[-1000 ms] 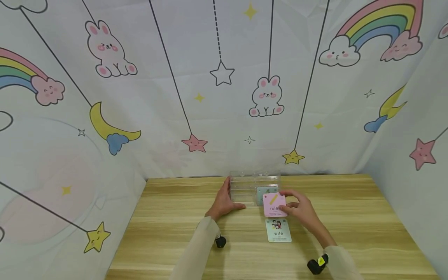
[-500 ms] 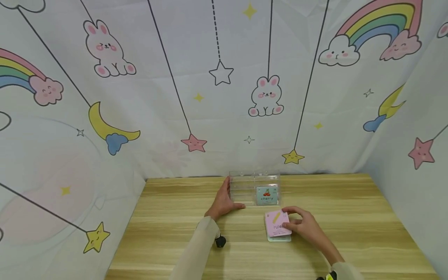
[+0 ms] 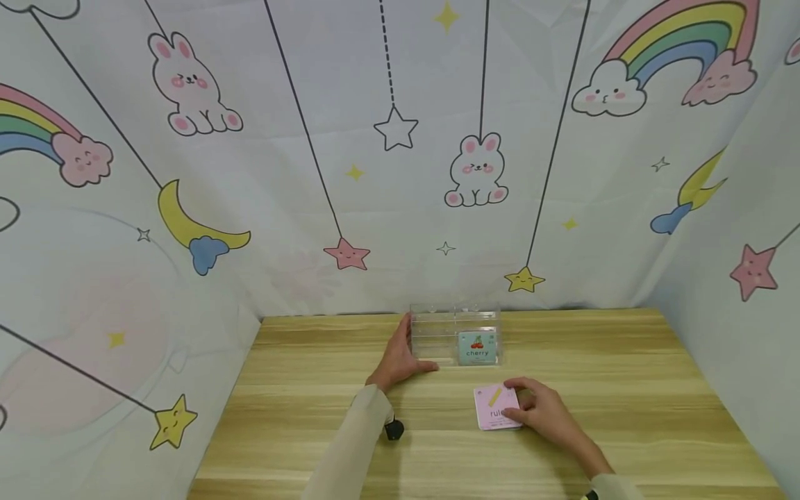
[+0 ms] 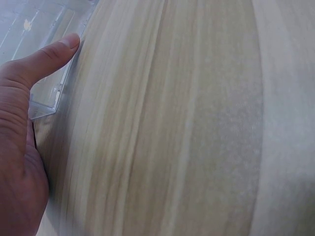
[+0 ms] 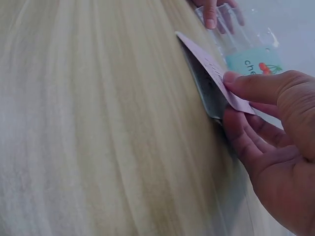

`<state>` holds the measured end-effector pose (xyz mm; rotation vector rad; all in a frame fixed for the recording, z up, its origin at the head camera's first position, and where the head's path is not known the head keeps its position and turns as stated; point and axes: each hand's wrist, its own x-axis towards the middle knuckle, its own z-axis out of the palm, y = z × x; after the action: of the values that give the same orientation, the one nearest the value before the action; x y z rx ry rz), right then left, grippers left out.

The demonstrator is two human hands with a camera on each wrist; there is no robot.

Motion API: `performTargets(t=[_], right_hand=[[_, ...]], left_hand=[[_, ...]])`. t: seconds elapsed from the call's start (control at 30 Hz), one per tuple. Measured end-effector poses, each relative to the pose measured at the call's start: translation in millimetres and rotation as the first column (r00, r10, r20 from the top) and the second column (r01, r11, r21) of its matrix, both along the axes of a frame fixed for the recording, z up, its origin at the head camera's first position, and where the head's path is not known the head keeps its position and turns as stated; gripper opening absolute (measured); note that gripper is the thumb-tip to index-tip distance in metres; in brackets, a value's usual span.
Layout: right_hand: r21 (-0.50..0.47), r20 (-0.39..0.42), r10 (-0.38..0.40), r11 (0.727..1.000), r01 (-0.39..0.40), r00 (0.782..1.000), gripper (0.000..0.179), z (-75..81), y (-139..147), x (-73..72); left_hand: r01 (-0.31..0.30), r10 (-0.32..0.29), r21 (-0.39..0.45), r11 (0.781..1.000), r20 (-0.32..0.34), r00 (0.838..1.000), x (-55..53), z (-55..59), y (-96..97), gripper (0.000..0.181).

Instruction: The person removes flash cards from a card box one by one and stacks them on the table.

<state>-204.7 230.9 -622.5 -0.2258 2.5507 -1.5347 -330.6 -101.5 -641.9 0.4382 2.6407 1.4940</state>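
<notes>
Near the back of the table lies a clear plastic box [image 3: 434, 340] with compartments. My left hand [image 3: 398, 357] holds its left side, thumb along the front edge; in the left wrist view the thumb [image 4: 49, 59] overlaps the box's edge. A teal card printed "cherry" [image 3: 478, 347] sits in the front right compartment. In front of the box, my right hand [image 3: 540, 410] pinches a pink card [image 3: 494, 410] with a yellow ruler picture between thumb and fingers. The right wrist view shows this card tilted over another card [image 5: 209, 91], which it almost wholly hides in the head view.
The wood-grain table [image 3: 300, 410] is enclosed at the back and sides by a white cloth [image 3: 300, 173] printed with rabbits, stars and rainbows. The box's other compartments show through its clear walls, close to the cloth.
My right hand has brought the ruler card from in front of the box toward me, onto the card marked "wife", now covered. The cherry card has come into full view. My left hand stays put.
</notes>
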Motion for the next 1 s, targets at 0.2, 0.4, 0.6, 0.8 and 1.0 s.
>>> performTargets(t=[0.2,0.4,0.6,0.8,1.0], right_hand=[[0.117,-0.135,-0.027,0.992,0.043,0.991,0.052,-2.0,-5,1.0],[0.196,-0.190,0.010,0.980,0.028,0.982,0.050,0.1,-10,1.3],[0.256,-0.211,0.056,0.967,0.000,0.976,0.049,3.6,-13,1.6],[0.306,-0.233,0.084,0.952,-0.009,0.969,0.048,4.4,-17,1.8],[0.361,-0.238,0.101,0.932,-0.009,0.966,0.047,1.7,-18,1.7]], left_hand=[[0.000,0.000,0.009,1.000,0.001,1.000,-0.4,-0.1,1.2,0.137],[0.000,0.000,0.006,1.000,-0.002,1.000,-0.2,1.0,1.1,0.136],[0.001,-0.001,0.009,1.000,-0.016,1.000,1.0,2.5,1.2,0.134],[-0.007,0.007,-0.005,1.000,0.007,1.000,1.4,2.8,1.3,0.134],[-0.004,0.004,0.008,1.000,-0.004,1.000,1.9,2.5,0.8,0.135]])
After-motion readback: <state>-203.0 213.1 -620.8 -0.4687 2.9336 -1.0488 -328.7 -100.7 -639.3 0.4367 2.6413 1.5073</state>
